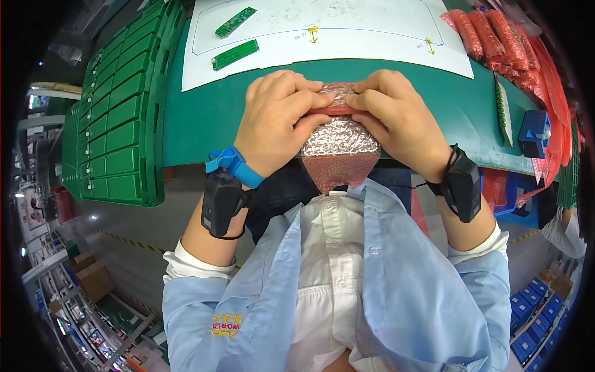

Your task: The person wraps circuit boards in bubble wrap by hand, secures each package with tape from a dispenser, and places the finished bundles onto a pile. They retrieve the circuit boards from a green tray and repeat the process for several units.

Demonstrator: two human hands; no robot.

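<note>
A sheet of pinkish bubble wrap (341,137) hangs over the near edge of the green table, its upper part folded into a roll. My left hand (279,118) grips the roll's left end, thumb below and fingers on top. At the other end, my right hand (396,115) pinches the roll in the same way. Whatever may be inside the roll is hidden. Beyond my hands, two green circuit boards (235,54) lie on a white sheet of paper (279,46) with drawn lines and yellow arrow marks.
Stacked green trays (124,124) stand at the left. Several red bubble-wrapped rolls (496,40) lie at the back right, beside loose red wrap. A green-handled cutter (502,111) and a blue holder (534,133) sit on the green table (434,99) near its right side.
</note>
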